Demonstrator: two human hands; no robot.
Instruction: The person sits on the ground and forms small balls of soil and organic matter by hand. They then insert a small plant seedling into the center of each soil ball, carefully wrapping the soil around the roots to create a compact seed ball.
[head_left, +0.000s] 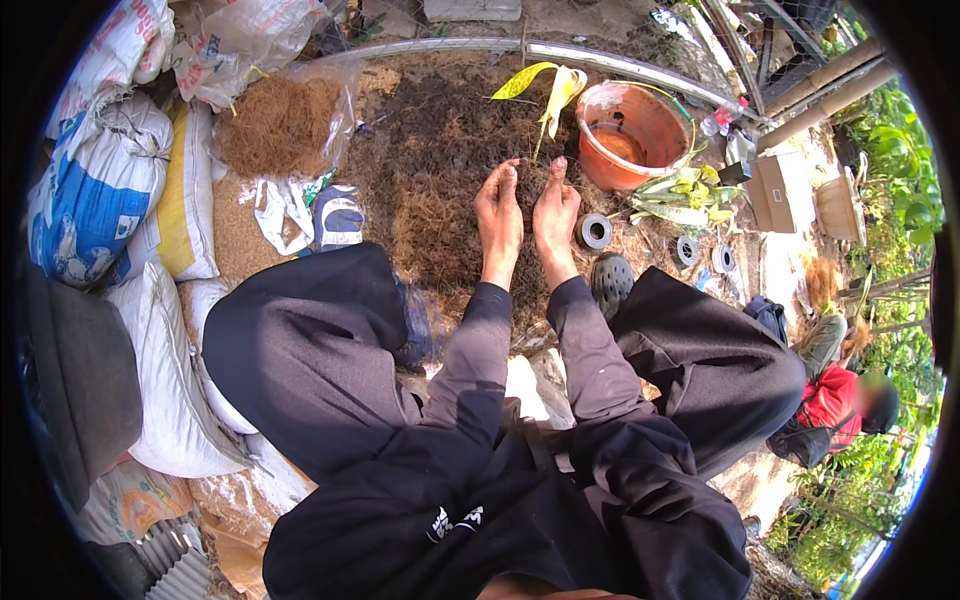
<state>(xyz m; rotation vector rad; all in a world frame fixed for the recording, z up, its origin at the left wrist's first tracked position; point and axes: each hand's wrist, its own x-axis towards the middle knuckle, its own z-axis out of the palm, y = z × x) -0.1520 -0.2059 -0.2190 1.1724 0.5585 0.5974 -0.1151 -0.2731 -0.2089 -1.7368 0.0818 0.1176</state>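
My left hand (500, 214) and my right hand (555, 210) rest side by side on dark soil mixed with brown fibre (442, 135), a small gap between them. Both have soil on the fingers, which curl down into the mix, so the fingertips are partly hidden. Just beyond the thumbs stands a thin-stemmed cutting with yellow-green leaves (562, 94); whether a finger touches its stem I cannot tell. An orange plastic bucket (632, 135), with a little dirt inside, is to the right of the plant. Below it lies a grey ring (595, 231), near my right hand.
Brown fibre (281, 124) lies on plastic at the upper left, above a pair of gloves (339, 217). Filled sacks (176, 390) line the left side. Leafy cuttings (682, 196), more grey rings (723, 259) and a cardboard box (771, 193) are at right. A person in red (831, 409) is farther right.
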